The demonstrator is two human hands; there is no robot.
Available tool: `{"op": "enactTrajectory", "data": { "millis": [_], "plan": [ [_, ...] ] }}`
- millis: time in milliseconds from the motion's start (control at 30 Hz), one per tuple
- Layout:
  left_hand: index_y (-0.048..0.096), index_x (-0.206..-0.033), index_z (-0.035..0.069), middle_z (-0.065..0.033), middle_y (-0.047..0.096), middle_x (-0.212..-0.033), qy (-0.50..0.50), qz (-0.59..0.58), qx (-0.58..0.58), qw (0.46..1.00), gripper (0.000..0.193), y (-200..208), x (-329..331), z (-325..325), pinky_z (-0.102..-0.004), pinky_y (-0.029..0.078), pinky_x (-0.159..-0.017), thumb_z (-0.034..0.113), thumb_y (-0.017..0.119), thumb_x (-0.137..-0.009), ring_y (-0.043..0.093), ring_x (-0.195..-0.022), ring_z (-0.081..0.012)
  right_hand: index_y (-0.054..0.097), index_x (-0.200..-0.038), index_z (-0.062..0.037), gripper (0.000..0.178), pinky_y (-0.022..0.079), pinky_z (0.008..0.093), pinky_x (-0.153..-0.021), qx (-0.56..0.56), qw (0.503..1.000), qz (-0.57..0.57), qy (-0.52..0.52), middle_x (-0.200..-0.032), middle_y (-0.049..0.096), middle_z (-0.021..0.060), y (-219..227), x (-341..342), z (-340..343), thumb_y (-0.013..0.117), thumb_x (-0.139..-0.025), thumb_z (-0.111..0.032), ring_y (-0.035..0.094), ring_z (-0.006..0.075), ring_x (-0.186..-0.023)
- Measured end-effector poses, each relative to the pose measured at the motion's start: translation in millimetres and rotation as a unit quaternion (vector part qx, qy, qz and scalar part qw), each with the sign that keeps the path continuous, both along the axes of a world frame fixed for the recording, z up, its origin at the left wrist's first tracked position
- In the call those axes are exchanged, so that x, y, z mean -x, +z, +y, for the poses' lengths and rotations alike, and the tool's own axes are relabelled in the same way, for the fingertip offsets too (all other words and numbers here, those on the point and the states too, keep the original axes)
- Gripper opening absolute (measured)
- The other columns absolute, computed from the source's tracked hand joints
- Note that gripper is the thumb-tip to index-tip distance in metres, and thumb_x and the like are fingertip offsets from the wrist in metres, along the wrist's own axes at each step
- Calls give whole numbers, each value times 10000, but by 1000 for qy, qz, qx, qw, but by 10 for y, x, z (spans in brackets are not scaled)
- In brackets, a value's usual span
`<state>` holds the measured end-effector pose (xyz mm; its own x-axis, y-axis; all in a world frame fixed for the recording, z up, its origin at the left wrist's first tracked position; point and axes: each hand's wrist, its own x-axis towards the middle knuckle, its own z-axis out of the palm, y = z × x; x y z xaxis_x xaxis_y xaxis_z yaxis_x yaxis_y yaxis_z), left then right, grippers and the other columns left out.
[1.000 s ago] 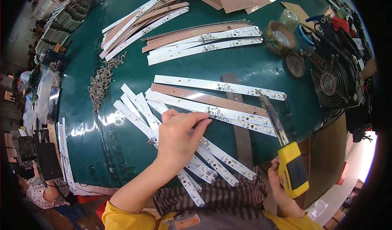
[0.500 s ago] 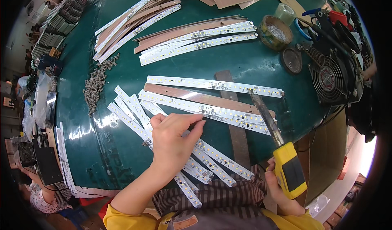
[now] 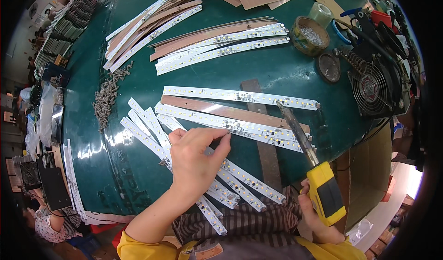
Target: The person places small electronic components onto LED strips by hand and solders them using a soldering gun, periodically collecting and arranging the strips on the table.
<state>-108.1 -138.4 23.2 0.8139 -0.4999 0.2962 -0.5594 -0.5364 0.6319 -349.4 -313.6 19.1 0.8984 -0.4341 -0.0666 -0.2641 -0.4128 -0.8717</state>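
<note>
My left hand point(image 3: 191, 156) is closed, thumb and forefinger pinched together at the near edge of a white LED strip point(image 3: 203, 115). Whatever is between those fingertips is too small or hidden to make out. In my right hand point(image 3: 316, 216) is a yellow and black soldering gun point(image 3: 325, 191), gripped by its handle. Its dark tip reaches up and left to the farthest strip of this group, another LED strip point(image 3: 207, 93), and appears to touch it. Between these strips lies a brown backing strip point(image 3: 198, 105). Several more LED strips point(image 3: 249, 179) fan out beneath and beside my left hand.
A dark flat bar point(image 3: 267, 161) runs under the strips. Farther back lie two bundles of LED and brown strips point(image 3: 217, 41). Small grey parts point(image 3: 106, 98) are heaped at left. At right stand a round tub point(image 3: 302, 41), a small round tin point(image 3: 328, 67) and a fan point(image 3: 370, 85).
The soldering gun's tip has shifted very slightly left along the far strip. The whole view has moved a little; my left hand keeps its pinch at the same place.
</note>
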Motion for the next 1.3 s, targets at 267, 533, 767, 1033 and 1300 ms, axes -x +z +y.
{"op": "enactTrajectory", "data": {
  "millis": [267, 533, 767, 1033, 1300],
  "plan": [
    [766, -846, 90, -19, 718, -753, 18, 36, 11, 999, 123, 11, 22, 6, -276, 386, -702, 72, 812, -734, 512, -613, -137, 494, -1289, -39, 402, 449, 272, -913, -23, 1000, -3, 2, -1165, 560, 80, 7, -30, -22, 631, -910, -36, 551, 149, -1067],
    [748, -886, 83, -19, 694, -756, -19, 1, -2, 1000, 137, -24, 22, 13, -319, 360, -721, 64, 789, -756, 550, -629, -160, 550, -1156, -25, 365, 483, 315, -812, -7, 999, -25, -43, -1023, 620, 94, 14, -98, 33, 711, -846, -134, 608, 205, -922],
    [740, -894, 100, 3, 698, -770, -44, -126, -51, 990, 178, -19, 48, -3, -346, 344, -775, 49, 798, -734, 615, -669, -144, 652, -970, -5, 311, 513, 351, -667, -21, 996, -43, -70, -858, 661, 114, -7, -122, 13, 765, -817, -251, 659, 267, -745],
    [740, -870, 103, 14, 724, -801, -19, -107, -19, 994, 178, -66, 64, 34, -336, 330, -753, 38, 800, -715, 621, -660, -122, 696, -908, -15, 204, 518, 341, -622, 11, 997, -66, -33, -816, 669, 108, 119, -333, 33, 741, -748, -132, 663, 274, -692],
    [735, -838, 107, 22, 712, -766, -10, -75, -8, 997, 140, -56, 53, 57, -333, 317, -752, 38, 787, -728, 600, -616, -116, 703, -894, -28, 210, 517, 331, -601, 70, 993, -92, 17, -812, 677, 98, 85, -438, 68, 748, -696, -84, 668, 266, -686]
  ]
}}
